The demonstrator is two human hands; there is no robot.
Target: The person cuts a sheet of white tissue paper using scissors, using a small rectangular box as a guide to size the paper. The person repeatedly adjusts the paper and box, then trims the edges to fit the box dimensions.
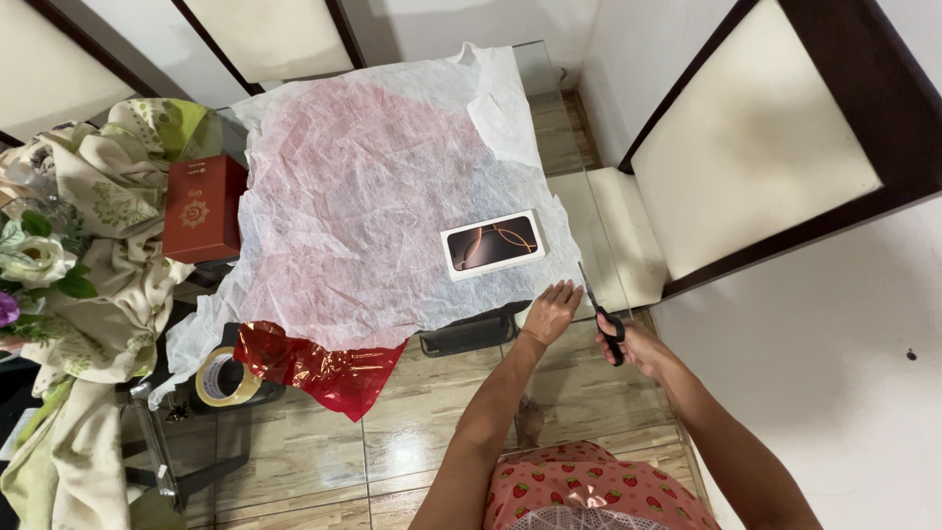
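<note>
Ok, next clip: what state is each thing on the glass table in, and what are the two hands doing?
White tissue sheet: spread flat, creased, covering most of the table.
Red wrap: under the tissue, crumpled at the near edge.
White phone box: closed, flat on the tissue.
Red box: closed, beside the sheet.
Tape roll: lying flat.
Scissors: blades together at the sheet's edge.
Left hand: flat on the tissue edge.
Right hand: gripping the scissors' handles.

glass table [579,211], white tissue sheet [373,186], tape roll [224,378]
</note>
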